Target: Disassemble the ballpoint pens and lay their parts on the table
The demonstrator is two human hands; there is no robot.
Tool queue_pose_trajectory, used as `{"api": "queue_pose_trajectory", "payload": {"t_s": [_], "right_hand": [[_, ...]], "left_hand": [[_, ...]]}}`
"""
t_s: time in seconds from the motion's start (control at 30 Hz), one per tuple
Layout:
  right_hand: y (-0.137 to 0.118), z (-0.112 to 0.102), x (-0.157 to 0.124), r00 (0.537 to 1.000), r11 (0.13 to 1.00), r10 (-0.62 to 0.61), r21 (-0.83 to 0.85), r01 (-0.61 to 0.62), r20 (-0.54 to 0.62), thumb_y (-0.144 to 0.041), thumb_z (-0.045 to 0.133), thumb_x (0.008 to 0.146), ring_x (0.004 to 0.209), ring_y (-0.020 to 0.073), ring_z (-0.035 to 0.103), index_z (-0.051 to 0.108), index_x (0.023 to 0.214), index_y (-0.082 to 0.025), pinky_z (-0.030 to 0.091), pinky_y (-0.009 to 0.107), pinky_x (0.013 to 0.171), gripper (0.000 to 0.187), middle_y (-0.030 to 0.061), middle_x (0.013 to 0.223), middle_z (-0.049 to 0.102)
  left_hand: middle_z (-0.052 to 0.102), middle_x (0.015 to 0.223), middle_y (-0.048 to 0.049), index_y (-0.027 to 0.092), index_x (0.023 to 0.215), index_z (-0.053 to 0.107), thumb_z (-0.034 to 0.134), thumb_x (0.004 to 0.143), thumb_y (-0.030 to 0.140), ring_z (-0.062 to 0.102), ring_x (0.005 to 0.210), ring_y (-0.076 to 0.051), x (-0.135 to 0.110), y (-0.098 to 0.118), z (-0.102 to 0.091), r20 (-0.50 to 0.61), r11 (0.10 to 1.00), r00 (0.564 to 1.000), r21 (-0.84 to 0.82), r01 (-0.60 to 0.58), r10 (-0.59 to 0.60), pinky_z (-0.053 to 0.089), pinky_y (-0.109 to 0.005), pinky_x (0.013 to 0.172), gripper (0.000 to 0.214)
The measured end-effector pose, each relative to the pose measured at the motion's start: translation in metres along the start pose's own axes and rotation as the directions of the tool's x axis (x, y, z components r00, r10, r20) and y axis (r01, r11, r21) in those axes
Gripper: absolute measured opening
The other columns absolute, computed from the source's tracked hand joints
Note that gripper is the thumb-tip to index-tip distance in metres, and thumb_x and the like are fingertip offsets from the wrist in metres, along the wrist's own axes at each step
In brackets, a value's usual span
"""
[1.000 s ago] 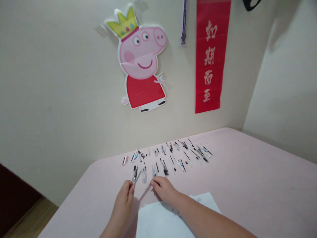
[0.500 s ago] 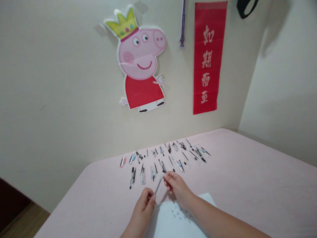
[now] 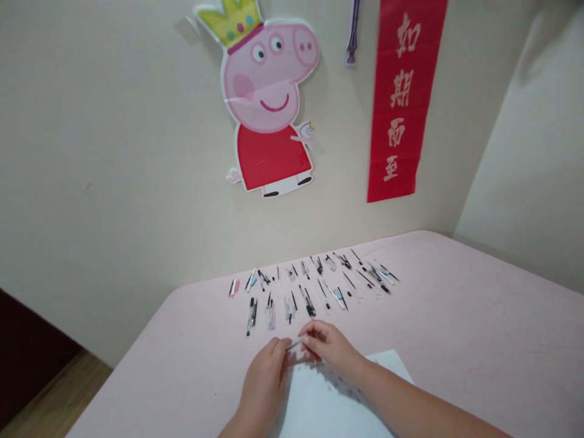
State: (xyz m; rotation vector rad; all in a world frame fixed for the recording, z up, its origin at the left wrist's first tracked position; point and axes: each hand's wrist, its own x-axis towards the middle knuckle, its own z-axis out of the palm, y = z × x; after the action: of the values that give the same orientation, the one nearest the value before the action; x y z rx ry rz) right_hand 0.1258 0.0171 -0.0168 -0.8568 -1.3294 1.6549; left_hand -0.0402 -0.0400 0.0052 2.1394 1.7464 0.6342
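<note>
My left hand [image 3: 267, 377] is closed, thumb and fingers pinching one end of a thin grey pen tube [image 3: 294, 345]. The fingers of my right hand [image 3: 332, 348] are closed on the tube's other end. Only a short stretch of it shows between the hands, so I cannot tell whether it is a refill or a barrel. Below the hands lies a white sheet of paper [image 3: 335, 413], with small dark bits on it partly hidden by my right forearm. Just beyond my fingers rests a group of black pen parts [image 3: 310, 306].
Two rows of dismantled pens, clear barrels, caps and refills run across the pink-covered table [image 3: 479, 340], among them a black-capped pen [image 3: 250, 316] at the near left. Behind stands a wall with a pig cutout [image 3: 274, 152] and a red banner [image 3: 401, 121].
Both hands have drawn closer together, and the tube has tipped from steep to nearly level. Less of it shows between them. The camera view has shifted slightly.
</note>
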Motion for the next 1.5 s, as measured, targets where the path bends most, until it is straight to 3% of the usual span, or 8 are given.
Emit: {"api": "queue_pose_trajectory", "payload": {"t_s": [0.13,0.27,0.53,0.87,1.23,1.5], "right_hand": [[0.007,0.003,-0.002,0.998,0.996,-0.023,-0.083,0.029,0.065,-0.041,0.069,0.069,0.056,0.0106,0.054,0.063,0.081,-0.016,0.042,0.024,0.054,0.028,-0.0012,0.064,0.060],[0.011,0.003,-0.001,0.996,0.981,-0.059,-0.181,0.069,0.060,-0.030,0.065,0.071,0.066,0.0141,0.059,0.067,0.082,-0.015,0.047,0.028,0.065,0.018,0.0013,0.070,0.064],[0.009,0.004,-0.004,0.995,0.942,-0.093,-0.321,0.100,0.037,-0.012,0.057,0.069,0.062,0.0114,0.053,0.066,0.081,-0.015,0.042,0.022,0.058,0.015,-0.0018,0.064,0.059],[0.003,0.003,-0.006,0.994,0.948,-0.073,-0.304,0.092,0.076,-0.018,0.061,0.071,0.065,0.0122,0.054,0.066,0.079,-0.015,0.043,0.023,0.060,0.010,-0.0003,0.067,0.062],[0.006,0.002,-0.004,0.996,0.956,-0.043,-0.287,0.063,0.077,-0.016,0.060,0.070,0.062,0.0119,0.054,0.065,0.078,-0.015,0.043,0.023,0.059,0.009,-0.0013,0.064,0.060],[0.008,0.001,-0.003,0.995,0.959,-0.057,-0.275,0.076,0.078,-0.015,0.058,0.070,0.064,0.0121,0.054,0.063,0.078,-0.015,0.043,0.024,0.060,0.010,-0.0012,0.066,0.060]], "left_hand": [[0.063,0.090,-0.0063,0.023,0.101,0.061,0.036,0.090,0.025,0.060,0.083,-0.019,-0.002,0.003,0.001,0.021,0.999,1.000,0.047,-0.005,0.004,0.043,-0.029,0.072,0.027],[0.063,0.087,-0.0057,0.023,0.093,0.062,0.036,0.091,0.029,0.060,0.080,-0.019,-0.004,0.006,0.002,0.014,0.999,1.000,0.050,-0.020,0.019,0.043,-0.028,0.069,0.026],[0.061,0.088,-0.0068,0.021,0.092,0.060,0.033,0.092,0.029,0.059,0.083,-0.019,-0.003,0.006,0.003,0.016,0.999,0.999,0.000,-0.043,0.043,0.043,-0.029,0.073,0.028],[0.061,0.085,-0.0058,0.021,0.089,0.059,0.034,0.091,0.029,0.058,0.079,-0.018,-0.005,0.011,0.002,0.054,0.997,0.998,0.079,0.007,-0.011,0.040,-0.028,0.069,0.027],[0.065,0.087,-0.0046,0.022,0.090,0.060,0.036,0.090,0.025,0.061,0.080,-0.018,-0.005,0.009,0.004,0.064,0.997,0.998,0.076,0.025,-0.029,0.040,-0.026,0.070,0.024],[0.067,0.090,-0.0060,0.022,0.093,0.060,0.033,0.092,0.033,0.062,0.083,-0.019,-0.004,0.007,0.003,0.068,0.998,0.997,0.053,0.043,-0.046,0.042,-0.027,0.072,0.029]]}}
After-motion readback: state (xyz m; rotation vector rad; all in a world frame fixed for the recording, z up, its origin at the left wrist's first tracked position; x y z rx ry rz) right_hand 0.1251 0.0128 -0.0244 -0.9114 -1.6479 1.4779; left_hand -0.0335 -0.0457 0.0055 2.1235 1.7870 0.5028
